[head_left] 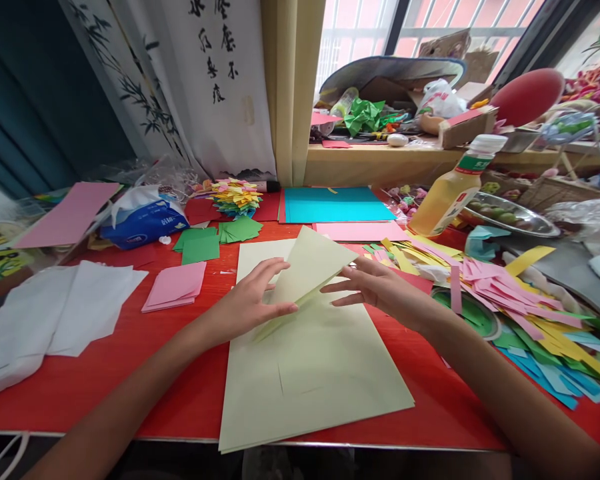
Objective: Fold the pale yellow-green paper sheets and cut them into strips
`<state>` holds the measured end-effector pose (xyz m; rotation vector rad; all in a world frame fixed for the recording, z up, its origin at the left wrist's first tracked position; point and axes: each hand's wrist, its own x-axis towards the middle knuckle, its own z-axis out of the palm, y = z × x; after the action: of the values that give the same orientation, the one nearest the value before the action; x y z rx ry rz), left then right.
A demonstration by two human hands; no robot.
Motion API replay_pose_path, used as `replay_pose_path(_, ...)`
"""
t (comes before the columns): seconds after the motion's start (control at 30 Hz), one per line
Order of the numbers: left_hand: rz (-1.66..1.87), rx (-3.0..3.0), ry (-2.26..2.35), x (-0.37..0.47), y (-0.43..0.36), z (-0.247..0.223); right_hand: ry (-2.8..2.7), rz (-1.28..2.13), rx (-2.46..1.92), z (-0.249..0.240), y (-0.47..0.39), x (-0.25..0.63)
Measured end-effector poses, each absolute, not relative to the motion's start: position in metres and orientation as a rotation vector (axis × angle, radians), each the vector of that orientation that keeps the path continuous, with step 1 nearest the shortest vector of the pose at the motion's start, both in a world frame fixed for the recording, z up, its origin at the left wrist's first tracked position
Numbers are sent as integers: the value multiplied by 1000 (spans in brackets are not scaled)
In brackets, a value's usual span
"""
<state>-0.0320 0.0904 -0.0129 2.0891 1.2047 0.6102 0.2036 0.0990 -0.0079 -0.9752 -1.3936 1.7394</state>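
Observation:
A folded pale green paper point(307, 267) is tilted above large flat sheets of the same pale green paper point(315, 380) on the red table. My left hand point(253, 300) is at the folded paper's left side, thumb and fingers apart around its edge. At its right corner is my right hand point(375, 287), fingers spread, with the fingertips near or touching the corner. Neither hand is closed round the paper. Thin cut or crease lines show on the flat sheet near the table's front edge.
Pink squares point(175, 287), green squares point(200, 245) and white tissues point(90, 307) lie left. Behind are blue paper point(337, 205) and a folded-paper ball point(236, 197). Right are a juice bottle point(450, 193), coloured strips point(510, 293), a green tin point(473, 313) and a metal bowl point(513, 215).

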Motion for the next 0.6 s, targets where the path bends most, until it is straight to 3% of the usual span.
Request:
replay_pose_path(0.37, 613, 1949, 1263, -32, 91, -14, -1414, 1626, -1106, -15, 100, 199)
replay_pose_path(0.6, 866, 1932, 1432, -32, 88, -8, -1211, 1582, -1249, -23, 103, 198)
